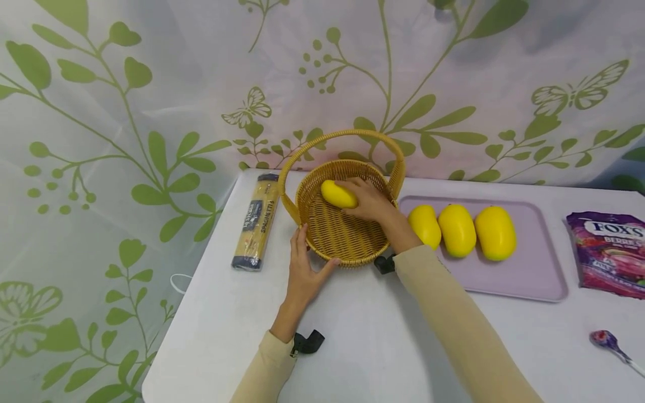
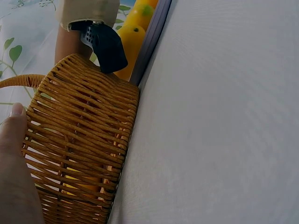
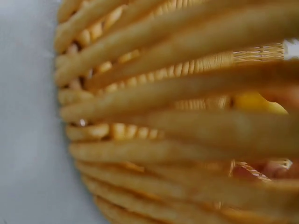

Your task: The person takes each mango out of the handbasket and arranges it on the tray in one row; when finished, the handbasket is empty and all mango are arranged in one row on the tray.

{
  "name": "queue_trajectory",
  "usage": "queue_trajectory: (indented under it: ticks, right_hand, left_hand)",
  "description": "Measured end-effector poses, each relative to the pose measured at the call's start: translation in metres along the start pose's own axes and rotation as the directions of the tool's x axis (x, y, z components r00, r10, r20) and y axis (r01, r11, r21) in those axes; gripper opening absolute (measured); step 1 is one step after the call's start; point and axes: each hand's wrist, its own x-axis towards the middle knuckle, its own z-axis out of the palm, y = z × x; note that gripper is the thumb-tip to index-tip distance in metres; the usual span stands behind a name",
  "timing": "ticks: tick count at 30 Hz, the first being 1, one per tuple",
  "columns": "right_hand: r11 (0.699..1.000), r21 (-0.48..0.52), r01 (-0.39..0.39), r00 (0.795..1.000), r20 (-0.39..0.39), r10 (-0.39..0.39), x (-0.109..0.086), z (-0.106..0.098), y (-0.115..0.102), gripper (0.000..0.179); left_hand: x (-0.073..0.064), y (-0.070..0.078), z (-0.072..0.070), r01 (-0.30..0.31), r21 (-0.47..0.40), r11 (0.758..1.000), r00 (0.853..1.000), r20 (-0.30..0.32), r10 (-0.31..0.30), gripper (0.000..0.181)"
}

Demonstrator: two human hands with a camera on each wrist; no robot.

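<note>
A round wicker basket (image 1: 347, 235) with a tall arched handle stands on the white table. My right hand (image 1: 370, 201) reaches inside it and grips a yellow mango (image 1: 339, 194) near the basket's far left wall. Through the weave in the right wrist view, part of the yellow mango (image 3: 257, 101) shows. My left hand (image 1: 305, 274) touches the basket's near left side, thumb spread and fingers fairly straight. In the left wrist view its thumb (image 2: 17, 135) lies against the wicker near the rim.
Right of the basket, a lilac tray (image 1: 534, 246) bears three mangoes (image 1: 457, 230) in a row. A spaghetti pack (image 1: 256, 221) lies left of the basket. A purple Fox's candy bag (image 1: 610, 252) and a wrapped lollipop (image 1: 607, 340) lie at the far right. Behind hangs a leaf-patterned curtain (image 1: 191, 101).
</note>
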Motion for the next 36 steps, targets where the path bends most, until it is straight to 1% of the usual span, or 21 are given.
queue_trajectory:
  ticks: [3,6,10,12,15,18,21,25,28,32,36]
  right_hand:
    - [0.999,0.037,-0.016,0.999,0.050,0.014,0.000,0.000,-0.001,0.074]
    - [0.998,0.058,-0.025,0.997,0.072,0.021,-0.001,0.001,-0.002,0.074]
    - [0.996,0.089,-0.014,0.994,0.108,0.004,-0.002,0.001,-0.004,0.079]
    - [0.994,0.111,0.009,0.993,0.115,-0.022,-0.003,0.002,-0.004,0.079]
    - [0.989,0.135,0.067,0.991,0.109,-0.082,-0.003,0.003,-0.005,0.077]
    - [0.983,0.140,0.119,0.986,0.102,-0.133,-0.004,0.003,-0.004,0.074]
    - [0.979,0.142,0.149,0.981,0.107,-0.164,-0.004,0.002,-0.004,0.072]
    - [0.979,0.140,0.151,0.979,0.118,-0.168,-0.006,0.001,-0.003,0.067]
    - [0.981,0.143,0.134,0.980,0.124,-0.153,-0.007,-0.001,-0.004,0.065]
    - [0.984,0.136,0.113,0.986,0.109,-0.129,-0.009,-0.004,-0.005,0.065]
    - [0.987,0.126,0.101,0.990,0.083,-0.112,-0.013,-0.008,-0.008,0.066]
  left_hand:
    - [0.000,0.000,0.000,-0.001,-0.004,1.000,1.000,0.003,0.001,0.104]
    - [0.000,0.000,0.000,0.003,0.000,1.000,1.000,0.004,-0.003,0.104]
    - [0.000,0.000,-0.001,0.008,0.006,1.000,1.000,0.008,-0.008,0.105]
    - [0.000,0.000,-0.001,0.007,0.003,1.000,1.000,0.011,-0.007,0.103]
    - [0.000,0.000,-0.001,0.008,-0.003,1.000,1.000,0.015,-0.008,0.102]
    - [0.000,0.001,-0.001,0.005,-0.008,1.000,1.000,0.016,-0.005,0.101]
    - [0.000,0.002,-0.001,0.003,-0.004,1.000,1.000,0.014,-0.003,0.102]
    - [0.000,0.003,-0.001,0.005,0.002,1.000,1.000,0.015,-0.005,0.103]
    - [0.000,0.003,-0.001,0.016,0.005,1.000,1.000,0.019,-0.016,0.103]
    - [-0.001,0.003,-0.001,0.027,0.004,1.000,0.999,0.021,-0.028,0.102]
    - [-0.003,0.003,-0.001,0.021,0.001,1.000,1.000,0.015,-0.021,0.102]
